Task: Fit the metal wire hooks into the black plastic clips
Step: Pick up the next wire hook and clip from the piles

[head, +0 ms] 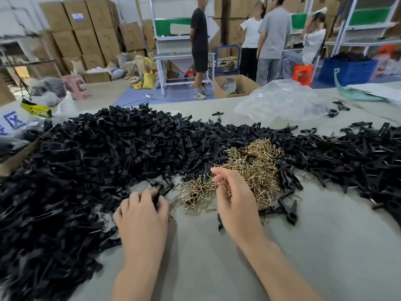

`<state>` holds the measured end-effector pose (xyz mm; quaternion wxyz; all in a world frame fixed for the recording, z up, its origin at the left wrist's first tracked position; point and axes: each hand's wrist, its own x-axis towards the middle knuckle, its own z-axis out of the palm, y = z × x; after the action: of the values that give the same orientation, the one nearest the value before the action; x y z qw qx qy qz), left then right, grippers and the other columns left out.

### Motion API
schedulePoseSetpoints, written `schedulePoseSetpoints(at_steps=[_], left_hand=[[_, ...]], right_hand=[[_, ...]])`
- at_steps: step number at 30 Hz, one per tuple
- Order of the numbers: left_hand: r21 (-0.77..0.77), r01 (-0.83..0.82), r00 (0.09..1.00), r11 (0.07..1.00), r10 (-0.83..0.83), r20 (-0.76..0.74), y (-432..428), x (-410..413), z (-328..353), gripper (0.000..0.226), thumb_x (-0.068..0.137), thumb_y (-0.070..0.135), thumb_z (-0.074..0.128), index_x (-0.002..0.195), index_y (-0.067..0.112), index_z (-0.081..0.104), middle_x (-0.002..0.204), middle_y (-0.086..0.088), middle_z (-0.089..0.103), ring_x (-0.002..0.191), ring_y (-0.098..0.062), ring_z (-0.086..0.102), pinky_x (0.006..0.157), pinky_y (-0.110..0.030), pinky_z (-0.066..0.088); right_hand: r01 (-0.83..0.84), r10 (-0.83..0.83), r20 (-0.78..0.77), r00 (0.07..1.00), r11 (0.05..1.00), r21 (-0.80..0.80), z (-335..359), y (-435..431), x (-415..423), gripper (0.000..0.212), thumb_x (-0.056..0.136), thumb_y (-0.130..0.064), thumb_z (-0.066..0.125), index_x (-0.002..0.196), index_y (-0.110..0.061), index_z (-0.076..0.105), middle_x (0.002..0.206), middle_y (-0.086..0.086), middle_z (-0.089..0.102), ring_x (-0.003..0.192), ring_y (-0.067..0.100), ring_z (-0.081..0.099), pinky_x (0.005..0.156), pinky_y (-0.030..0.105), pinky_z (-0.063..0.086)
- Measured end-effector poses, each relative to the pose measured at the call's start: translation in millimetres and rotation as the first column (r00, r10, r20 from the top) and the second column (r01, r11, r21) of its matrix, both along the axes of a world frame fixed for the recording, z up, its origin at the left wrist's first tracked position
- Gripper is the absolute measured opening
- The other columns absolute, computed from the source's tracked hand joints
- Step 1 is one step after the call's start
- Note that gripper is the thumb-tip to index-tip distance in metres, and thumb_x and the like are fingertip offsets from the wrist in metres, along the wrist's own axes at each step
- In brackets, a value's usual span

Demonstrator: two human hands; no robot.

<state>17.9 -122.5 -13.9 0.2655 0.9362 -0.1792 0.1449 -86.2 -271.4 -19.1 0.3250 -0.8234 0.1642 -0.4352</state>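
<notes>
A huge pile of black plastic clips [121, 153] covers the left and far side of the grey table [325, 246]. A heap of brass-coloured metal wire hooks [253, 164] lies in the middle. My left hand [143, 211] grips a black clip [161, 190] at the pile's near edge, its fingers curled round it. My right hand [234, 198] hovers over the near edge of the wire hooks with loosely curled fingers; I cannot see whether it pinches a hook.
More black clips [355, 157] spread to the right. Crumpled clear plastic [282, 101] lies at the table's far side, beside a green sheet [355, 94]. Beyond the table stand several people, cardboard boxes [86, 29], a white bench [184, 59] and a blue crate [347, 70].
</notes>
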Motion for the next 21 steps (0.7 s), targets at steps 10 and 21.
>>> schedulePoseSetpoints(at_steps=[10, 21], left_hand=[[-0.631, 0.274, 0.889, 0.726, -0.442, -0.122, -10.0, -21.3, 14.2, 0.013, 0.099, 0.029, 0.058, 0.101, 0.038, 0.069, 0.088, 0.013, 0.071, 0.077, 0.0, 0.062, 0.067, -0.012, 0.045], [-0.703, 0.271, 0.835, 0.658, -0.523, -0.168, -20.2, -29.1, 0.6, 0.026, 0.104, 0.036, 0.042, 0.113, 0.036, 0.066, 0.099, 0.014, 0.07, 0.089, -0.005, 0.066, 0.079, -0.029, 0.049]], right_hand=[[-0.273, 0.311, -0.16, 0.937, 0.936, 0.22, -3.2, 9.4, -1.1, 0.054, 0.098, -0.059, 0.049, 0.149, -0.05, 0.032, 0.135, -0.029, 0.044, 0.122, -0.002, 0.053, 0.094, 0.019, 0.05], [-0.195, -0.068, 0.348, 0.935, 0.721, 0.665, 50.8, -63.1, -30.7, 0.021, 0.092, -0.02, 0.07, 0.112, -0.017, 0.062, 0.09, -0.004, 0.076, 0.072, 0.007, 0.069, 0.065, 0.023, 0.057]])
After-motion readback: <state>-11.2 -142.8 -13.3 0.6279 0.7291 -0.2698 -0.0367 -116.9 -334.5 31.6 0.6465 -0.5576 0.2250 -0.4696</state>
